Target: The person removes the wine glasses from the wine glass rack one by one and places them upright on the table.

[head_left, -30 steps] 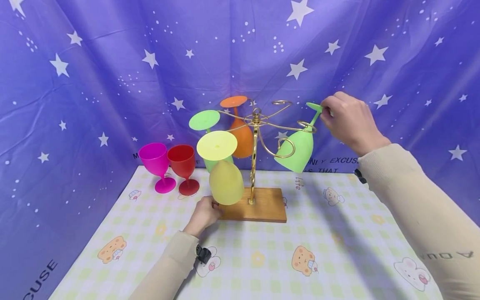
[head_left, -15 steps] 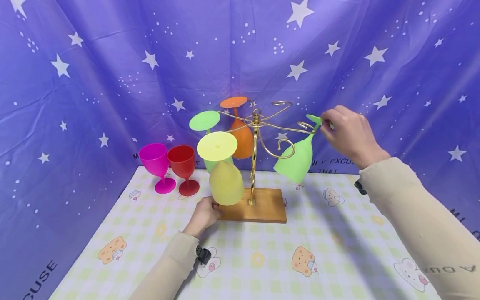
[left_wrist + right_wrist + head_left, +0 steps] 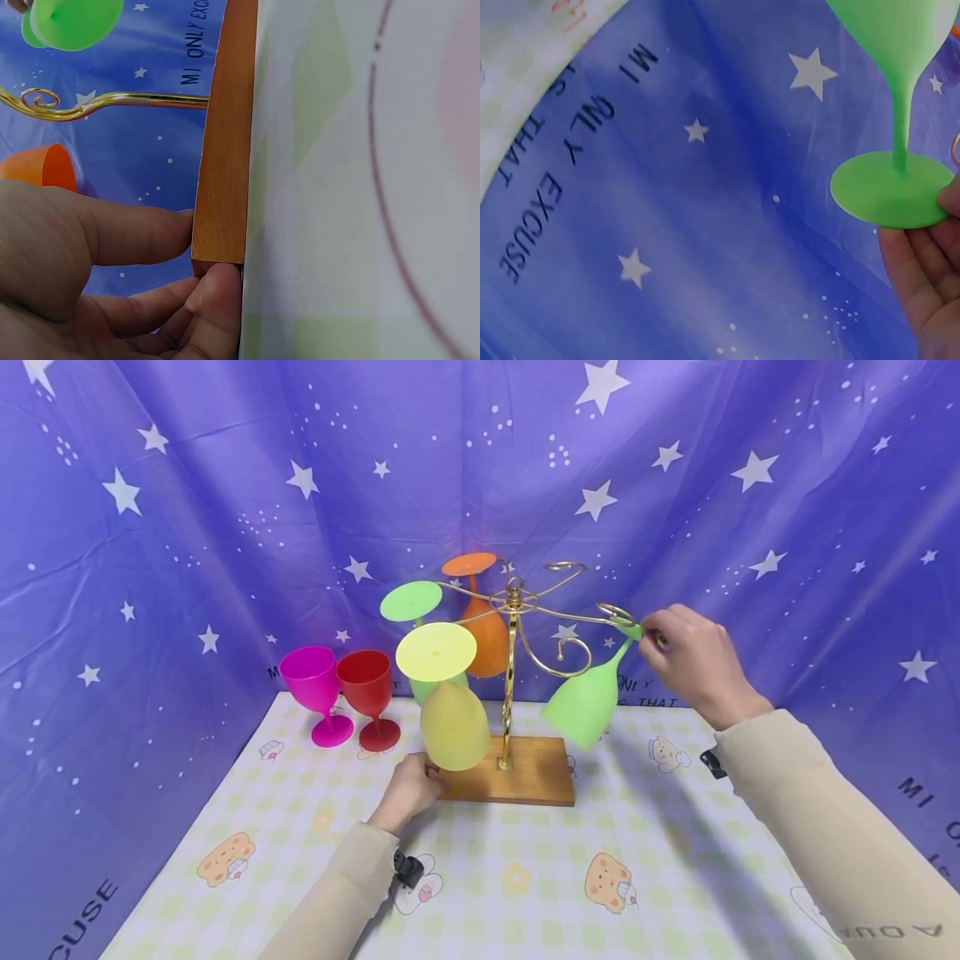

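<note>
A gold wine glass rack [image 3: 509, 693] with curled wire arms rises from a wooden base [image 3: 536, 770]. My left hand [image 3: 409, 789] grips the left end of that base, thumb on top and fingers at its end in the left wrist view. My right hand [image 3: 693, 656] pinches the foot of a light green wine glass [image 3: 588, 702], which hangs upside down and tilted, bowl toward the rack. Its foot is beside the right wire loop [image 3: 617, 614]; whether they touch I cannot tell. In the right wrist view, fingers and thumb hold the rim of the green foot [image 3: 889, 195].
Yellow [image 3: 453, 727], green [image 3: 411, 602] and orange [image 3: 486, 635] wine glasses hang upside down on the rack's left side and back. Magenta [image 3: 311, 681] and red [image 3: 366, 685] wine glasses stand upright on the checked tablecloth [image 3: 300, 877]. A starry blue curtain [image 3: 420, 443] hangs behind.
My right hand has moved down with the green wine glass, bringing its foot from above the wire loop to about the loop's level. The glass tilts more. My left hand stays on the base.
</note>
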`<move>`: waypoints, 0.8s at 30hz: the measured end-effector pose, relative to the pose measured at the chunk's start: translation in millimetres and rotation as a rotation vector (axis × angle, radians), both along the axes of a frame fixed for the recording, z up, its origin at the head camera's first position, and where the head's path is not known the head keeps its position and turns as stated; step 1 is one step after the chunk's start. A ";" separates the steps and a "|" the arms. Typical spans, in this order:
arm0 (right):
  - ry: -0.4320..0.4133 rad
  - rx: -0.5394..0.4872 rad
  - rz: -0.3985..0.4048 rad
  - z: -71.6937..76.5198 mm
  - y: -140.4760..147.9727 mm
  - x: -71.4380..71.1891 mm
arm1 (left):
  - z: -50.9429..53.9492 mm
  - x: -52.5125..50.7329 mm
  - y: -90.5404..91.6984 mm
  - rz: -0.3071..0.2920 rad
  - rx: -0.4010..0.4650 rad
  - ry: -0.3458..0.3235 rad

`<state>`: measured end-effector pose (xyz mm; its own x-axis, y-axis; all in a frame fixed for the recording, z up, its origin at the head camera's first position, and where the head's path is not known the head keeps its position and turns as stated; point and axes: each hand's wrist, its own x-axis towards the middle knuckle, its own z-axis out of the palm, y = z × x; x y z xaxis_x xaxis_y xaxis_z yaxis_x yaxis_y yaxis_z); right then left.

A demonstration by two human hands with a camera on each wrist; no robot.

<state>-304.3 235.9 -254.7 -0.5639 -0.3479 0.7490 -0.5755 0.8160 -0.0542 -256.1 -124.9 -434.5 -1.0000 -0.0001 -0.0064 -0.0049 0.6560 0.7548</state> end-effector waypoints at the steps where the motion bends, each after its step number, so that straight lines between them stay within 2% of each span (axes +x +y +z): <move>1: -0.006 -0.011 -0.001 -3.2 -0.1 0.6 | -0.1 -0.2 -0.2 -0.001 0.000 0.003; 9: -0.048 -0.076 -0.007 -28.4 -2.4 3.0 | 0.6 -1.2 -0.2 -0.012 -0.004 -0.004; 18: -0.137 -0.252 -0.027 -55.7 -2.3 6.3 | 1.5 -0.4 0.1 -0.017 -0.007 0.003; 24: -0.155 -0.326 -0.047 -68.2 -2.0 5.8 | 2.1 0.1 0.0 -0.021 -0.026 0.012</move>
